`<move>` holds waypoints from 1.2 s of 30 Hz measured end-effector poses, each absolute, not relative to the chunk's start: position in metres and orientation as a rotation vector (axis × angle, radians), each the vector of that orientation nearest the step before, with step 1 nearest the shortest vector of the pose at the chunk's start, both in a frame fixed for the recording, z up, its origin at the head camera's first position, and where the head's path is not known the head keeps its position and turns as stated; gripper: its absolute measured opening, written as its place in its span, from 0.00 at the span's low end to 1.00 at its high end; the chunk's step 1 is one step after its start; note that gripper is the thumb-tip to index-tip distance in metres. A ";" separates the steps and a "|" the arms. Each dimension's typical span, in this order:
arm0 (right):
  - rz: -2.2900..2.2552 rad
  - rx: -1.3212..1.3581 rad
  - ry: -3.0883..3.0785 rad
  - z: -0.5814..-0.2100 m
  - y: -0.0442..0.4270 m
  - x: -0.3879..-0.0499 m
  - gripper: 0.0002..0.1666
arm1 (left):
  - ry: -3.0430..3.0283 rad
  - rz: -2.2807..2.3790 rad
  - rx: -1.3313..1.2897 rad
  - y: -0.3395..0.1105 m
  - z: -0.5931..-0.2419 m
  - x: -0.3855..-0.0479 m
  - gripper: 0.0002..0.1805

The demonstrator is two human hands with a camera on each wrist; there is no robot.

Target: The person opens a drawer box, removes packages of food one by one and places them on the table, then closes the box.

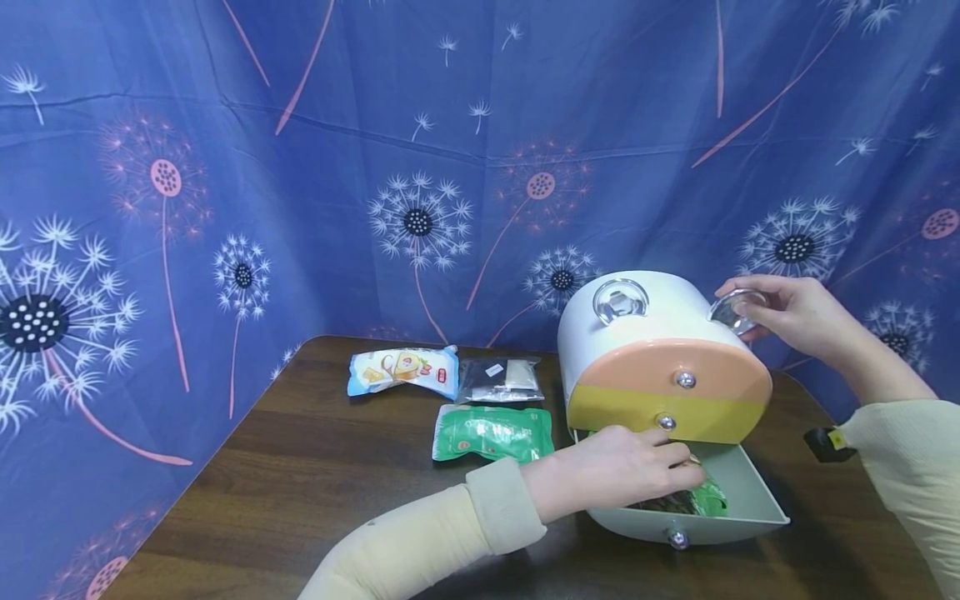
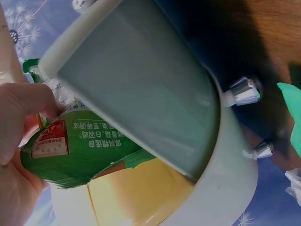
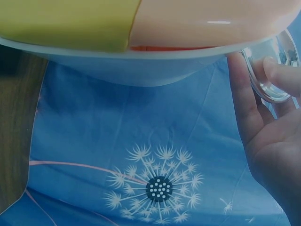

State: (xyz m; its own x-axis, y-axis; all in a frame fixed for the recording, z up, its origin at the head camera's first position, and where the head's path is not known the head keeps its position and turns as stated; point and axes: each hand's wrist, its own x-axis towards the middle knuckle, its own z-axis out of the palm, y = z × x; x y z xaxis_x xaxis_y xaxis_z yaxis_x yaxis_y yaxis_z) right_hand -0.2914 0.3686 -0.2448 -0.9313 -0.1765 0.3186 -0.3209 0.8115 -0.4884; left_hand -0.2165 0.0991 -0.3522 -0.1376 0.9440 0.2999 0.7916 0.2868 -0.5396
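A white rounded drawer cabinet (image 1: 671, 312) with orange and yellow drawer fronts stands at the right of the table. Its pale green bottom drawer (image 1: 753, 492) is pulled out. Over this drawer is my left hand (image 1: 626, 467), whose thumb and fingers hold a green printed food packet (image 2: 96, 136) in the left wrist view. Part of the packet is hidden by the hand and the drawer wall. My right hand (image 1: 810, 317) grips the round silver ear-shaped piece (image 3: 273, 92) on the cabinet's right side, thumb on its face.
Left of the cabinet lie a green packet (image 1: 491, 432), a dark clear-wrapped packet (image 1: 498, 381) and a white-blue snack packet (image 1: 405, 371). A second silver ear piece (image 1: 621, 300) sits on the cabinet's left. Blue dandelion cloth (image 1: 337, 208) hangs behind the wooden table (image 1: 300, 483).
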 end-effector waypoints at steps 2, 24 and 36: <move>0.798 0.381 -2.750 -0.245 0.369 -0.291 0.22 | -1.954 0.319 -1.545 0.097 -0.350 -0.214 0.17; 0.800 0.385 -2.737 -0.245 0.368 -0.292 0.21 | -1.834 0.313 -1.516 0.073 -0.325 -0.192 0.20; 0.789 0.375 -2.764 -0.243 0.367 -0.291 0.22 | -1.845 0.266 -1.502 0.064 -0.316 -0.189 0.17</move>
State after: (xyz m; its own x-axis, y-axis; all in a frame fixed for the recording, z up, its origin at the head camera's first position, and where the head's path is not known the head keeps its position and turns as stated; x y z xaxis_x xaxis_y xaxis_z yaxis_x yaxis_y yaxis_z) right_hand -0.2907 0.3673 -0.2426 -0.9376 -0.1774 0.2990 -0.3085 0.8211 -0.4803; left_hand -0.1894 0.0636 -0.3158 -0.0512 0.9136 0.4033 0.7625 0.2966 -0.5750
